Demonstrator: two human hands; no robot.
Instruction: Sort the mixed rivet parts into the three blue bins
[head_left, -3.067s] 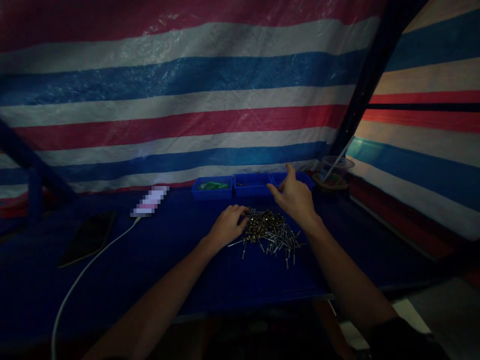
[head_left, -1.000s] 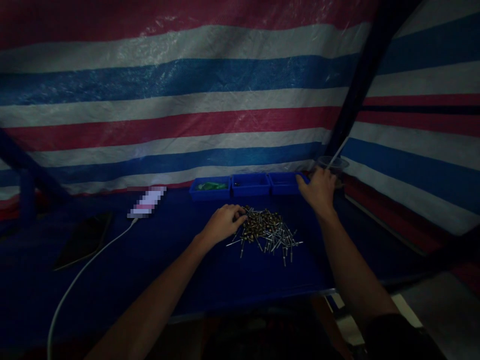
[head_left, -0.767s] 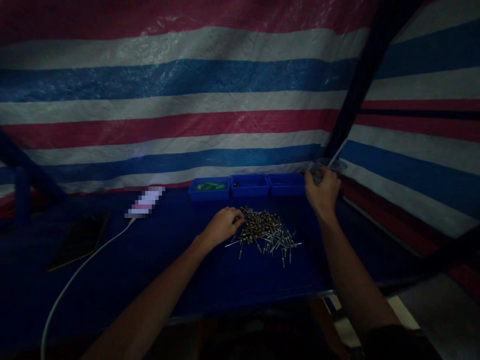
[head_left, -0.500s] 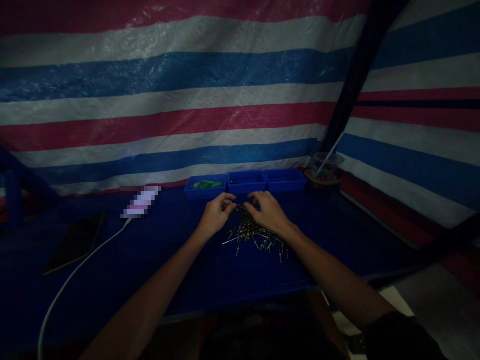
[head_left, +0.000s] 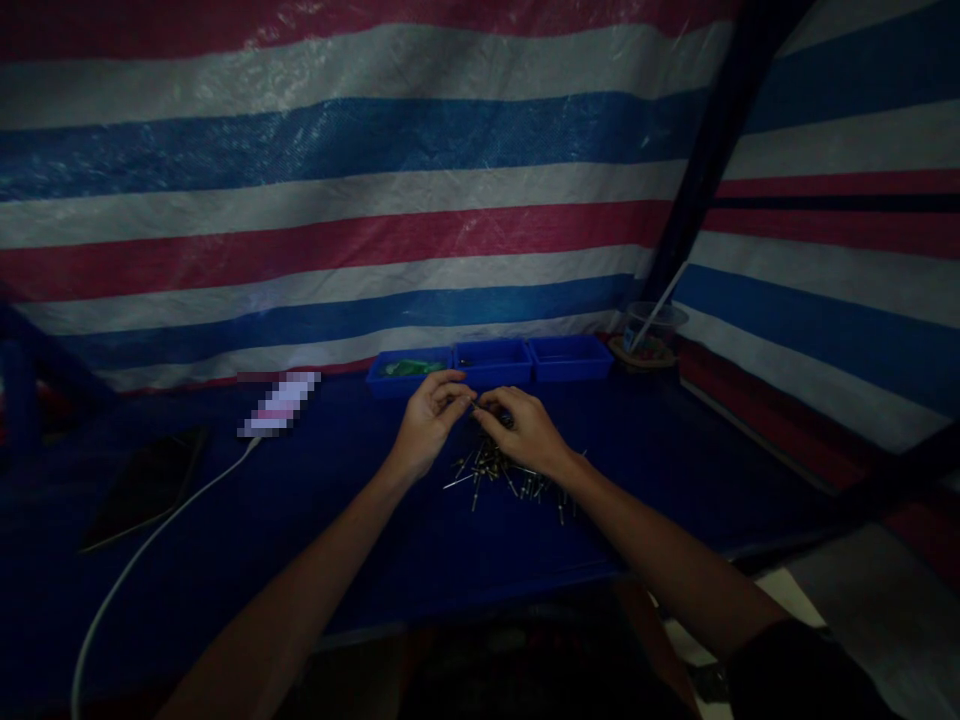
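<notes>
Above a loose pile of thin metal pins with thicker, brassy parts (head_left: 491, 465), my two hands almost meet at the fingertips. My left hand (head_left: 429, 418) is closed in a pinch, thumb against forefinger, on one thin metal pin (head_left: 474, 404). From the other side, the thumb and fingertips of my right hand (head_left: 521, 428) pinch at this same small piece. The dim light hides its exact shape. My right hand and wrist cover part of the pile.
Three blue trays stand in a row behind my hands: a left tray (head_left: 373, 380) with green things, a middle tray (head_left: 495, 378) and a right tray (head_left: 571, 372). A clear cup (head_left: 658, 325) stands far right. Leftward lie a lit phone (head_left: 281, 405), its white cable (head_left: 150, 545) and a dark tablet (head_left: 146, 490).
My hands have come closer together and lifted slightly off the pile. The right fingertips have moved left to meet the left ones at the thin metal pin.
</notes>
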